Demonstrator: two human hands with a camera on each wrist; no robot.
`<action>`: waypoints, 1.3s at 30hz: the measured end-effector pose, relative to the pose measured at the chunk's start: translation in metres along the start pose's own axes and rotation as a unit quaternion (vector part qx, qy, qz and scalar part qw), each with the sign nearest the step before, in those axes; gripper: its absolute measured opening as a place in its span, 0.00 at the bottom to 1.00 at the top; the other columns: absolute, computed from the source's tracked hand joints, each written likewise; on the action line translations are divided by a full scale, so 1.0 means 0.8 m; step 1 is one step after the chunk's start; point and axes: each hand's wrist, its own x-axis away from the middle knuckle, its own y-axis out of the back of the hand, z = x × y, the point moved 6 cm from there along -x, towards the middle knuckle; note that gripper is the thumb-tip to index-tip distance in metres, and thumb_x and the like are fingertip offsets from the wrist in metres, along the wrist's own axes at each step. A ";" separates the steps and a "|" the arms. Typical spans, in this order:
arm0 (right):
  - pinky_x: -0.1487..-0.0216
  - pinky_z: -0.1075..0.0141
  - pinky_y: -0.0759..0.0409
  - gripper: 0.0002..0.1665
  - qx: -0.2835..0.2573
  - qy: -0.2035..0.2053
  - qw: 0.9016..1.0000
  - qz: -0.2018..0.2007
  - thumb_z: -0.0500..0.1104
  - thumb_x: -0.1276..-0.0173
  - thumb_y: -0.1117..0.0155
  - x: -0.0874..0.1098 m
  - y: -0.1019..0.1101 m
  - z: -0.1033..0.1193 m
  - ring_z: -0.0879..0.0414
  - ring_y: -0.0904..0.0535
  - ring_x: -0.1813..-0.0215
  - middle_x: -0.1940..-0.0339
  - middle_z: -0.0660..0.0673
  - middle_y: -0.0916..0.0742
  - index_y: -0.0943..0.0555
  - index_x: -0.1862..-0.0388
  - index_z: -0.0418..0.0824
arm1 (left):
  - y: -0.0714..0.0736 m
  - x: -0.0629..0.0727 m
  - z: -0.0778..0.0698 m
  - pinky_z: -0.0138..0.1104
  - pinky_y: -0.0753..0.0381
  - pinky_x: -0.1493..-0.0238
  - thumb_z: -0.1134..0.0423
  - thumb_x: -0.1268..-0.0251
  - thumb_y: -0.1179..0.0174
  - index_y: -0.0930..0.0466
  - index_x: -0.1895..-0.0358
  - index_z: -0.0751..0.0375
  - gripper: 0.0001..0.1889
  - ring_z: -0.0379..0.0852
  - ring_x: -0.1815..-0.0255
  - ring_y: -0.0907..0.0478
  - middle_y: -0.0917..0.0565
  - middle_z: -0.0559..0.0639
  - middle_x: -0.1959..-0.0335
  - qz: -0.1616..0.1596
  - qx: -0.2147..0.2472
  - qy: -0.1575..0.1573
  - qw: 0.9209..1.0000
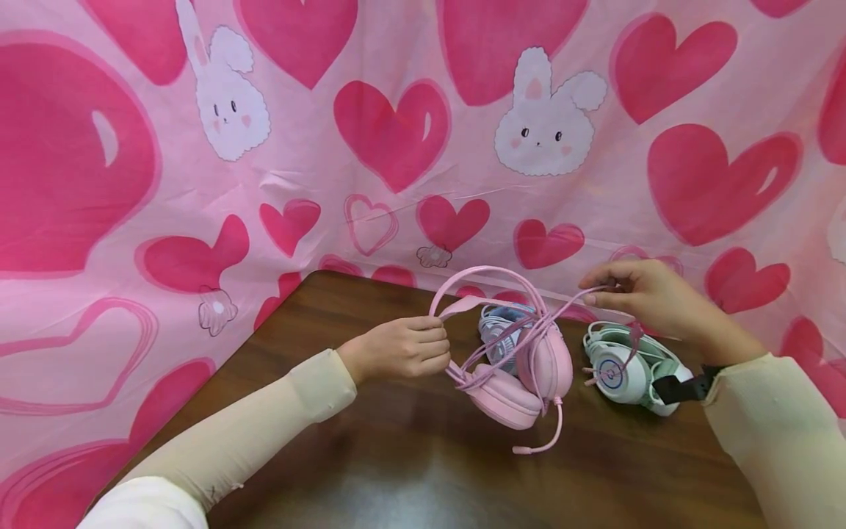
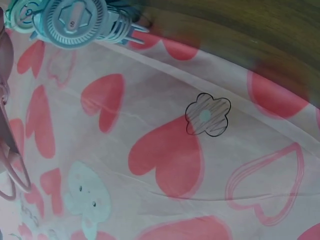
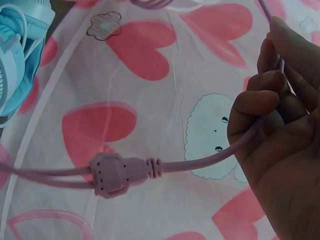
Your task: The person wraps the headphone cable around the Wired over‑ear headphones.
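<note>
My left hand [image 1: 399, 347] grips the headband of a pink headset [image 1: 550, 367] and holds it over the table. Its two ear cups hang low on the right, and a thin microphone boom [image 1: 554, 433] curves down beneath them. Pink cable is wound in loops around the band and cups. My right hand [image 1: 651, 294], farther right and higher, pinches a stretch of that cable [image 1: 570, 300] and draws it out from the headset. In the right wrist view, fingers curl round the cord, and a Y-shaped splitter [image 3: 112, 174] dangles from it.
Behind the pink headset, a blue headset [image 1: 496, 345] lies on the dark wooden table [image 1: 396, 470]. A white and green headset [image 1: 617, 375] lies to its right, below my right hand. Pink cloth [image 1: 489, 198] with hearts and rabbits hangs along the table's back and left edges.
</note>
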 end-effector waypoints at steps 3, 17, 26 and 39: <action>0.66 0.64 0.17 0.13 -0.026 -0.015 0.999 0.018 0.44 0.35 0.31 -0.004 -0.005 -0.001 0.50 0.20 0.59 0.60 0.45 0.15 0.16 0.53 0.42 | 0.003 0.000 -0.004 0.38 0.29 0.41 0.67 0.31 0.46 0.22 0.64 0.56 0.04 0.44 0.60 0.22 0.18 0.47 0.65 -0.005 -0.003 -0.004 1.000; 0.63 0.63 0.19 0.17 -0.057 -0.071 0.996 0.020 0.50 0.35 0.32 0.000 -0.008 -0.030 0.47 0.25 0.56 0.59 0.42 0.17 0.16 0.52 0.41 | 0.009 -0.004 -0.002 0.38 0.27 0.43 0.68 0.30 0.48 0.24 0.67 0.57 0.06 0.45 0.61 0.22 0.18 0.48 0.66 -0.023 -0.015 0.005 1.000; 0.78 0.67 0.31 0.02 -0.016 0.032 0.999 -0.029 0.37 0.34 0.34 -0.006 -0.021 -0.063 0.55 0.30 0.75 0.80 0.50 0.25 0.16 0.67 0.42 | 0.019 -0.006 -0.004 0.41 0.26 0.42 0.69 0.30 0.46 0.22 0.67 0.58 0.06 0.46 0.60 0.20 0.16 0.50 0.65 -0.060 -0.025 0.002 0.998; 0.66 0.67 0.22 0.12 -0.104 0.031 0.992 -0.063 0.40 0.22 0.53 -0.004 -0.080 -0.089 0.58 0.23 0.67 0.69 0.48 0.19 0.22 0.55 0.35 | 0.022 -0.013 -0.013 0.38 0.25 0.43 0.63 0.32 0.42 0.21 0.66 0.57 0.04 0.44 0.60 0.19 0.15 0.49 0.64 -0.071 -0.016 0.026 0.997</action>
